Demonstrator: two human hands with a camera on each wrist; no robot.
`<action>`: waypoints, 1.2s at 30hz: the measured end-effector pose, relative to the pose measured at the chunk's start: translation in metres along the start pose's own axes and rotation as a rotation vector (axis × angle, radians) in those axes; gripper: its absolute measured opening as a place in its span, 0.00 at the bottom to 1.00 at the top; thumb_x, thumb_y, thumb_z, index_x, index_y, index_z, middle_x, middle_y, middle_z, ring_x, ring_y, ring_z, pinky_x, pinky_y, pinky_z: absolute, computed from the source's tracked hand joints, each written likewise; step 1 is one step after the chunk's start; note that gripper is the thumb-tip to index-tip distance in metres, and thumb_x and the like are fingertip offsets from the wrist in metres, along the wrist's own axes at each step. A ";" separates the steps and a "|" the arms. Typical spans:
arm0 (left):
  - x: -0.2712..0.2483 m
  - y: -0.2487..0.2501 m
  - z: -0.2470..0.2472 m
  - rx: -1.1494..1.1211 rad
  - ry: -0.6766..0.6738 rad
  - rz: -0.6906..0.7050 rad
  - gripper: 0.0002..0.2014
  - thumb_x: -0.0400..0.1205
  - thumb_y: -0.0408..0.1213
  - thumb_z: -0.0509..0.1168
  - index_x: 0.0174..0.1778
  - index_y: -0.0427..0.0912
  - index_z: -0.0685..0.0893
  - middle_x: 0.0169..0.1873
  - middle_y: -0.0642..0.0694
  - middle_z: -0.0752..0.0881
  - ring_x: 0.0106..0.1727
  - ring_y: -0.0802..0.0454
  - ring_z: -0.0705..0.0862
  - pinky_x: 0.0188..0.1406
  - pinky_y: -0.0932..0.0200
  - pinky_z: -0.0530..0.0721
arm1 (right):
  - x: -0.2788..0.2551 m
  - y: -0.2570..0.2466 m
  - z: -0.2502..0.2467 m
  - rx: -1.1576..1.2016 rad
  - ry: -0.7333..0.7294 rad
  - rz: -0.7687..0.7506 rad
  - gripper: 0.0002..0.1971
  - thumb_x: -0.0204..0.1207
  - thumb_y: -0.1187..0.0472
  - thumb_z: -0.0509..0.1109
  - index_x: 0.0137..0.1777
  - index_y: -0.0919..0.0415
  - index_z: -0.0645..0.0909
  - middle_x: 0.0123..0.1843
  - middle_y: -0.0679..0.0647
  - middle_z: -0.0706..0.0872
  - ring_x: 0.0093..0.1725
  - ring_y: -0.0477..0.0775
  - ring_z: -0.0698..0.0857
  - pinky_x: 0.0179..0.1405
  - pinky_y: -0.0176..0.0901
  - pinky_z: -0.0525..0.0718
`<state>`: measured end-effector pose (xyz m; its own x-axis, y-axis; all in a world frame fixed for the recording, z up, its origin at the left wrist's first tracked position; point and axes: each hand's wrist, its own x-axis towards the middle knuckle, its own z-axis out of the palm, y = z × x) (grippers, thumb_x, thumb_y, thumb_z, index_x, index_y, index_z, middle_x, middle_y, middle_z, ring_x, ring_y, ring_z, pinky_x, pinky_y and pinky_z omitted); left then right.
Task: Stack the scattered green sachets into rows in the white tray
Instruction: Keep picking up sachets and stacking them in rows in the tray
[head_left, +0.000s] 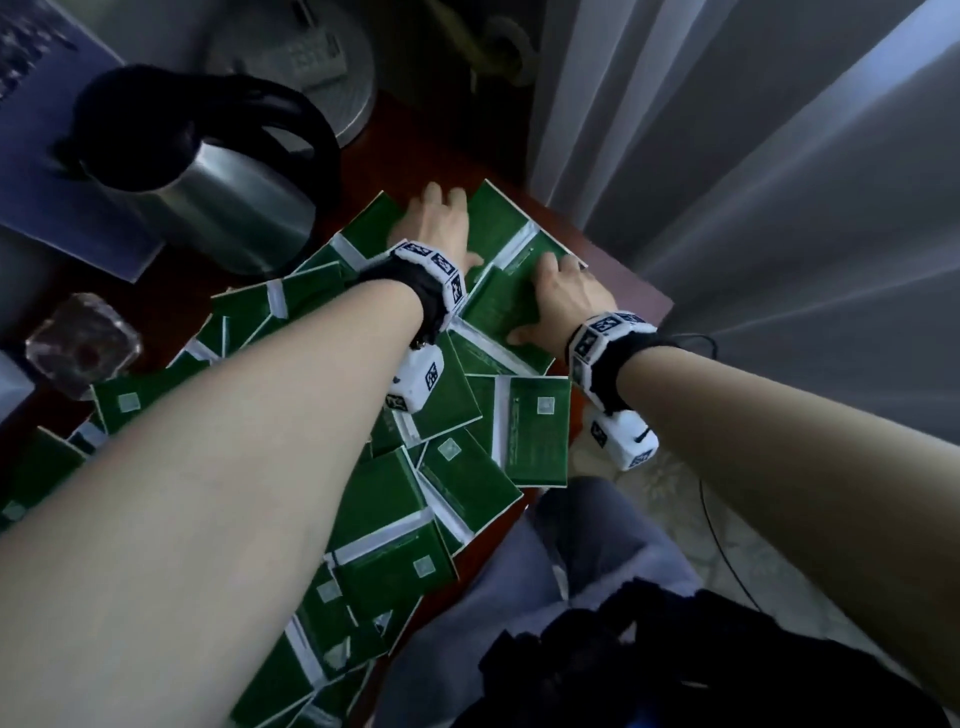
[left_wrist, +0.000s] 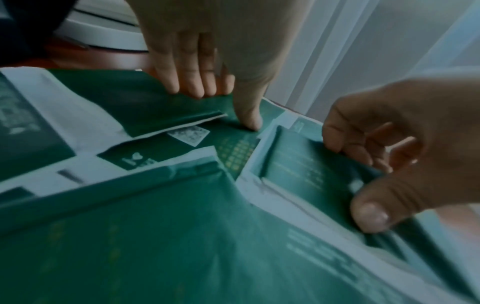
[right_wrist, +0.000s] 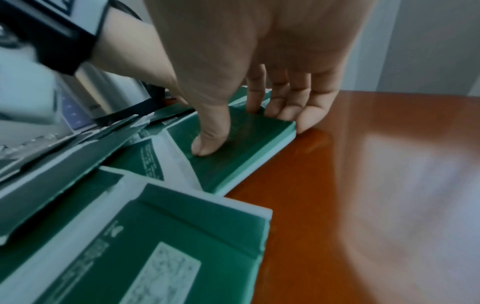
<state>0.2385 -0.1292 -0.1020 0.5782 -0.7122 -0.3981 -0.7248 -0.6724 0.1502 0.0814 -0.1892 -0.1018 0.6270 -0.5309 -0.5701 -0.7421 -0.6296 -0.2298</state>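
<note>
A small stack of sachets is gripped by the right hand; another sachet is pinched by the left hand. Most sachets lie scattered on the table; no tray is seen.

I see bare wooden table only to the right of the sachet heap, open for a hand up to the curtain. Left of the heap the kettle and a glass ashtray block the way.
</note>
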 end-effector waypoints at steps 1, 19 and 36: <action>0.005 0.000 0.001 0.015 -0.011 -0.014 0.36 0.74 0.47 0.78 0.72 0.37 0.70 0.67 0.35 0.74 0.66 0.37 0.76 0.58 0.40 0.81 | 0.002 0.000 -0.002 -0.001 -0.015 -0.006 0.40 0.65 0.45 0.84 0.68 0.62 0.66 0.65 0.61 0.76 0.62 0.65 0.79 0.53 0.57 0.82; 0.028 0.018 -0.018 0.055 -0.157 -0.191 0.27 0.70 0.46 0.81 0.61 0.41 0.82 0.58 0.40 0.85 0.62 0.37 0.82 0.57 0.43 0.72 | 0.052 0.051 -0.055 -0.003 -0.123 -0.248 0.24 0.70 0.53 0.80 0.63 0.59 0.79 0.54 0.62 0.85 0.53 0.63 0.85 0.44 0.47 0.82; -0.008 0.059 -0.002 0.061 -0.063 -0.103 0.35 0.69 0.30 0.75 0.71 0.39 0.69 0.67 0.37 0.73 0.62 0.34 0.80 0.48 0.42 0.83 | 0.044 0.081 -0.087 -0.195 -0.139 -0.415 0.22 0.75 0.71 0.65 0.66 0.63 0.63 0.44 0.60 0.78 0.43 0.66 0.82 0.36 0.54 0.79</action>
<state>0.1916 -0.1638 -0.0884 0.6273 -0.6250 -0.4647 -0.6856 -0.7261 0.0511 0.0700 -0.3125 -0.0773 0.8134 -0.1395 -0.5648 -0.3692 -0.8741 -0.3158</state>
